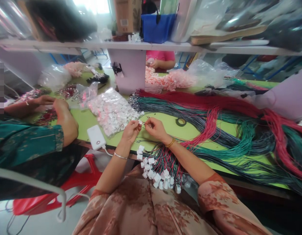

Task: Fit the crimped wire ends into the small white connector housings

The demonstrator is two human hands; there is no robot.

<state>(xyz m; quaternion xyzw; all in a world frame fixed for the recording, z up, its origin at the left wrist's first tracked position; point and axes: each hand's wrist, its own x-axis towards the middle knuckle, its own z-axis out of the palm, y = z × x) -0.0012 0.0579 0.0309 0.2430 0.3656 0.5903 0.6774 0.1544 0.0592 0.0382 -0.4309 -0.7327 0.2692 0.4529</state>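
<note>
My left hand pinches a small white connector housing between thumb and fingertips. Just to its right, my right hand is closed in a pinch on a thin wire end, mostly hidden by the fingers. The two hands almost meet above the green table. Beyond my left hand lies a clear bag of white connector housings. Below my right wrist, a bunch of wires with white connectors hangs over the table edge toward my lap.
Long red wires, green wires and dark wires stretch across the right side. A black tape roll lies among them. A white power bank sits at the left edge. A co-worker's arm is at left; another person sits opposite.
</note>
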